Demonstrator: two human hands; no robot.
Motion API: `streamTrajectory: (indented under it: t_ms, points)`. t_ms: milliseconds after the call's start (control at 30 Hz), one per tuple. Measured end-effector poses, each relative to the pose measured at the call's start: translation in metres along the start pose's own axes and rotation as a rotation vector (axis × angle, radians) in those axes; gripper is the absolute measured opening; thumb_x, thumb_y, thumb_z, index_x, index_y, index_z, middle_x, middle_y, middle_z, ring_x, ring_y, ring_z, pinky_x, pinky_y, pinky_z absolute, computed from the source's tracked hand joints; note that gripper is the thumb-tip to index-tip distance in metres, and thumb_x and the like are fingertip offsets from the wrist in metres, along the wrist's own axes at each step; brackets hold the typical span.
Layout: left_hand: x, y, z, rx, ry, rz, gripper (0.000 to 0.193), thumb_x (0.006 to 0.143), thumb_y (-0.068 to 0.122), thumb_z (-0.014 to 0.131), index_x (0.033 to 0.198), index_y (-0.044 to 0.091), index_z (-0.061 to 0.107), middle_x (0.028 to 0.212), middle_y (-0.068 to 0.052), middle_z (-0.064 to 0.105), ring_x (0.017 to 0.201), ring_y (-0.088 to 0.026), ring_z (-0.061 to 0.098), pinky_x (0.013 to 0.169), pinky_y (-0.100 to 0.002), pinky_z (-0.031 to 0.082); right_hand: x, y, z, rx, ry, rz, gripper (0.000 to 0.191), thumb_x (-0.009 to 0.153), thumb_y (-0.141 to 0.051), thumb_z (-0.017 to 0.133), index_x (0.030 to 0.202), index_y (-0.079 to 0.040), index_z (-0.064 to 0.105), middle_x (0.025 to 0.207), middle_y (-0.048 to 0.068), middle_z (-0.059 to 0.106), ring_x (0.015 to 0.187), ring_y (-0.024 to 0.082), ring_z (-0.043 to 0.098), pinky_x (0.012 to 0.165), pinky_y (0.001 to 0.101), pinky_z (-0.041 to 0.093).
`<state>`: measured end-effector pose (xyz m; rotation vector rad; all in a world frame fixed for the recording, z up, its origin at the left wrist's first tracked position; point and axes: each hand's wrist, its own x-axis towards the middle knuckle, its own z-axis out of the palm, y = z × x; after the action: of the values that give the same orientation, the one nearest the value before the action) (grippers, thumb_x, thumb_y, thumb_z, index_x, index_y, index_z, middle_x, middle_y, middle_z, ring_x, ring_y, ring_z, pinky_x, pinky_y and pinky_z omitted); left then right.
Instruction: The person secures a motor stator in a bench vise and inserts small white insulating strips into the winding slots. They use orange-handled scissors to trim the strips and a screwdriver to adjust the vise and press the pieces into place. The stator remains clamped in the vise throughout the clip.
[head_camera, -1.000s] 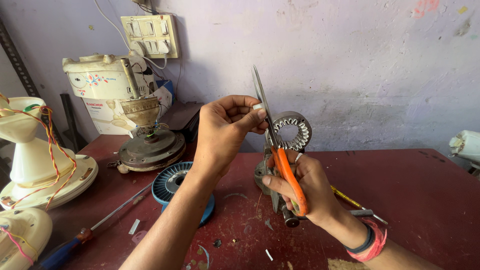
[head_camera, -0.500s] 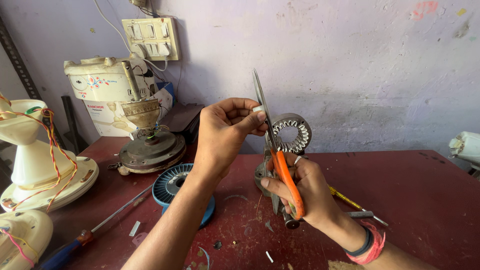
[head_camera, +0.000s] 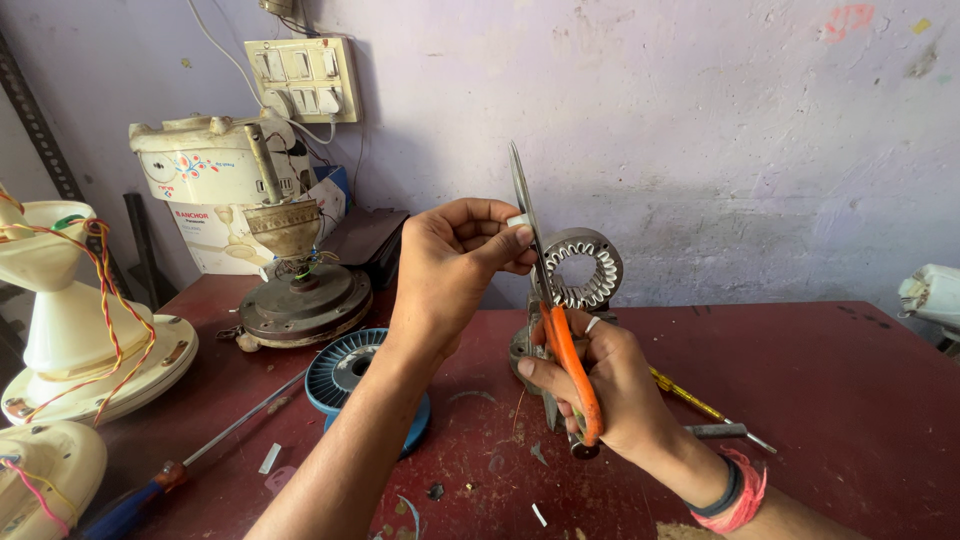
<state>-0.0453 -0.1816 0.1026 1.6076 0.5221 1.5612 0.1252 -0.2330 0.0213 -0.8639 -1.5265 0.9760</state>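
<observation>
The right hand (head_camera: 610, 385) is clenched around the orange handles of a pair of scissors (head_camera: 555, 330), blades pointing straight up above the middle of the tabletop (head_camera: 830, 400). The left hand (head_camera: 450, 265) pinches a small white piece (head_camera: 517, 220) between thumb and fingertips, pressed against the side of the upright blades. Just behind the blades, partly hidden by both hands, stands a grey metal stator ring (head_camera: 585, 268) with white-lined slots around its inner edge.

Below the left forearm, a blue coil spool (head_camera: 345, 370) lies flat on the tabletop. To the right of the right wrist, a yellow-handled screwdriver (head_camera: 700, 405) lies at a slant. Towards the left back corner sits a dismantled fan motor (head_camera: 300, 290), with a cream fan housing (head_camera: 195, 165) behind it. A blue-handled screwdriver (head_camera: 190, 465) lies near the front left edge, beside cream fan bases (head_camera: 75, 340) with red and yellow wires.
</observation>
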Motion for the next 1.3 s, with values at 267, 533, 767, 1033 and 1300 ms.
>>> streamTrajectory:
  t_ms: [267, 533, 767, 1033, 1300]
  points:
    - [0.007, 0.007, 0.001, 0.0, -0.004, 0.004, 0.012, 0.088, 0.0, 0.074, 0.099, -0.006, 0.071, 0.083, -0.011, 0.076, 0.073, -0.015, 0.073, 0.071, -0.029, 0.063, 0.005, -0.009, 0.0, -0.016, 0.003, 0.01, 0.025, 0.083, -0.015, 0.079, 0.099, -0.003, 0.063, 0.056, -0.002, 0.058, 0.04, 0.007, 0.053, 0.035, 0.0231, 0.044]
    - [0.006, 0.013, 0.002, -0.188, -0.019, -0.051, 0.011, 0.09, -0.001, 0.068, 0.101, -0.004, 0.068, 0.086, -0.013, 0.074, 0.079, -0.02, 0.075, 0.075, -0.033, 0.063, 0.017, -0.021, -0.021, 0.019, 0.139, -0.188, 0.032, 0.083, -0.016, 0.077, 0.11, -0.004, 0.063, 0.064, -0.001, 0.06, 0.047, 0.008, 0.058, 0.039, 0.022, 0.05]
    - [0.006, 0.011, -0.001, -0.147, 0.004, -0.031, 0.018, 0.09, 0.002, 0.071, 0.105, -0.008, 0.071, 0.087, -0.013, 0.075, 0.08, -0.02, 0.076, 0.074, -0.032, 0.063, 0.056, -0.009, -0.106, -0.35, 0.549, -0.188, 0.05, 0.08, -0.015, 0.082, 0.117, -0.003, 0.05, 0.072, 0.013, 0.072, 0.05, 0.016, 0.064, 0.038, 0.0269, 0.047]
    - [0.006, 0.009, -0.001, -0.015, 0.088, 0.033, 0.025, 0.087, 0.003, 0.073, 0.111, -0.006, 0.073, 0.084, -0.01, 0.076, 0.075, -0.015, 0.072, 0.068, -0.028, 0.058, 0.059, 0.079, -0.205, -1.23, 0.589, 0.27, 0.061, 0.071, -0.035, 0.084, 0.121, -0.007, 0.065, 0.094, 0.016, 0.077, 0.09, 0.035, 0.076, 0.082, 0.0463, 0.058]
    - [0.006, 0.006, -0.001, 0.127, 0.026, -0.037, 0.024, 0.088, 0.001, 0.07, 0.111, -0.004, 0.074, 0.085, -0.011, 0.076, 0.074, -0.013, 0.072, 0.068, -0.027, 0.059, 0.04, 0.113, -0.197, -1.045, 0.57, 0.316, 0.057, 0.071, -0.029, 0.076, 0.123, -0.008, 0.07, 0.102, 0.019, 0.078, 0.098, 0.036, 0.076, 0.088, 0.0454, 0.058]
